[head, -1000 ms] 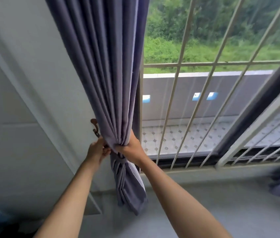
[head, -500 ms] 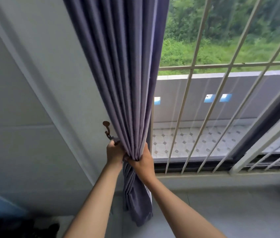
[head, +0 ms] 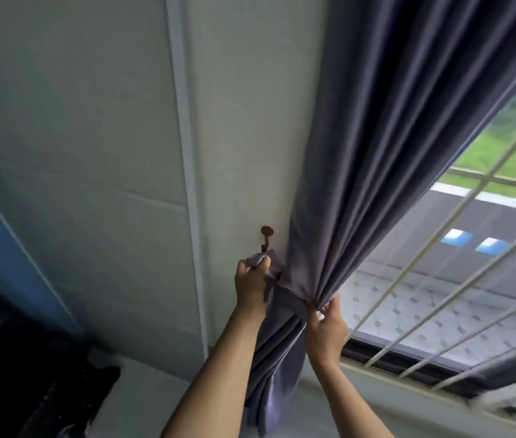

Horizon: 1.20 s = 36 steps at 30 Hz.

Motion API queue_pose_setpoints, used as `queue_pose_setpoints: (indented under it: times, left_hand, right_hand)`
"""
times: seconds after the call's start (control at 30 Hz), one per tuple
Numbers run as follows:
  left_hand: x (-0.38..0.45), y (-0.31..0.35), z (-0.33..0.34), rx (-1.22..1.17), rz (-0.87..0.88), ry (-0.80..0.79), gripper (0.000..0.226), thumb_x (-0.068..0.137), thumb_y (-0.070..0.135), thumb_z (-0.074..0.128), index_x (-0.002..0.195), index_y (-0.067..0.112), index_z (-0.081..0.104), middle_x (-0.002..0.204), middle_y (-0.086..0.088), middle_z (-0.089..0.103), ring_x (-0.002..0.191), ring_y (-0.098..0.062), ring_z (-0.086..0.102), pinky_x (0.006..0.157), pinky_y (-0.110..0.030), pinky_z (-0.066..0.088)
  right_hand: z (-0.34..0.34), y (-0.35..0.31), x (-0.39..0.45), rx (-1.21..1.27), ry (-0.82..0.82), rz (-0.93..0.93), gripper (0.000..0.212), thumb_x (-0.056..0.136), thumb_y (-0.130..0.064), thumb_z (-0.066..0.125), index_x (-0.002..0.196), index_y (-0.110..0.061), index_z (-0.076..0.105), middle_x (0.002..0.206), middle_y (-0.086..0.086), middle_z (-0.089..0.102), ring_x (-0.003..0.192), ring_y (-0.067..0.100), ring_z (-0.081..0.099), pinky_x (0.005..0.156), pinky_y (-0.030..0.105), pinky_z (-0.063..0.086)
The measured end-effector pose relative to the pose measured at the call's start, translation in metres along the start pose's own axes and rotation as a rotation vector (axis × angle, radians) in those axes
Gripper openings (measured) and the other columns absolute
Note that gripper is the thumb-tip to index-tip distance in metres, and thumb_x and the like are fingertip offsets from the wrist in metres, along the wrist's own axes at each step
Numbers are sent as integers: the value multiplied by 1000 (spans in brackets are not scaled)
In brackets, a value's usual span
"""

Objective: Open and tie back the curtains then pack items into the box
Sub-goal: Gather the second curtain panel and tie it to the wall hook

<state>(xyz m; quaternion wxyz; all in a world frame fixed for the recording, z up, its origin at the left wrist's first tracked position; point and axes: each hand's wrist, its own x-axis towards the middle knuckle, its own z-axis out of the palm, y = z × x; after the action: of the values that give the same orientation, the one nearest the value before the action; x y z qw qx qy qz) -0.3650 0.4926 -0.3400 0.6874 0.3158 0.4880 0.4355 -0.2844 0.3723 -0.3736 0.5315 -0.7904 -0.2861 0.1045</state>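
Now the hands have parted: half a second ago both were bunched together at the curtain's waist, and here the left hand (head: 252,284) has moved off toward ten o'clock, pinching the loop end of the tie-back (head: 293,303) just below the brown wall hook (head: 266,237), while the right hand (head: 326,324) pinches the gathered folds and the band at the curtain's (head: 376,153) narrowest point. The view has also swung left, so the wall fills most of the frame and the barred window (head: 439,279) sits at three o'clock. That suggests the band is already round the cloth and only hooking the loop remains; the loop looks close to the hook but whether it is on I cannot tell. The curtain hangs just right of the hook, against the window's left edge, its long axis slanting from one o'clock at the top down to the cinched waist, then falling toward six o'clock. No box is in view.
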Motion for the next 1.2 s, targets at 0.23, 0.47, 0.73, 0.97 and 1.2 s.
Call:
queue_pose_setpoints:
  times: [0.23, 0.47, 0.73, 0.97, 1.2]
  left_hand:
    - [10, 5, -16, -84, -110, -296, 27, 80, 30, 68, 103, 17, 66, 92, -1, 68, 83, -14, 60, 68, -24, 41]
    - [18, 11, -19, -122, -101, -366, 18, 89, 7, 53, 104, 5, 63, 92, -14, 65, 79, -21, 62, 66, -26, 47]
    - [-10, 32, -28, -218, -149, -502, 34, 96, 17, 43, 79, 13, 73, 76, -1, 68, 68, -10, 59, 51, -16, 43]
    - [-5, 53, -52, 61, -266, -553, 11, 85, 24, 63, 89, 19, 73, 77, 5, 64, 60, -3, 54, 54, -18, 33]
    - [-16, 47, -89, 58, -142, -552, 67, 54, 25, 90, 114, 13, 61, 93, -3, 65, 81, -11, 55, 62, -21, 39]
  right_hand:
    - [-5, -4, 3, -26, -22, -26, 18, 94, -18, 57, 91, -10, 41, 69, 3, 56, 61, 26, 50, 53, 35, 36]
    - [-10, -6, 5, -112, -20, -41, 20, 93, -21, 57, 89, -10, 42, 64, -1, 53, 55, 17, 48, 50, 31, 35]
    - [-14, -8, 9, -158, -53, -31, 18, 94, -19, 56, 91, -14, 38, 69, 2, 56, 57, 21, 48, 48, 23, 34]
    - [-18, -7, 8, -179, -106, -46, 19, 96, -26, 53, 95, -15, 37, 68, -1, 54, 54, 10, 45, 46, 24, 32]
    - [-26, -8, 18, -184, -180, -6, 22, 95, -27, 53, 107, -14, 40, 82, 8, 62, 70, 30, 56, 56, 36, 41]
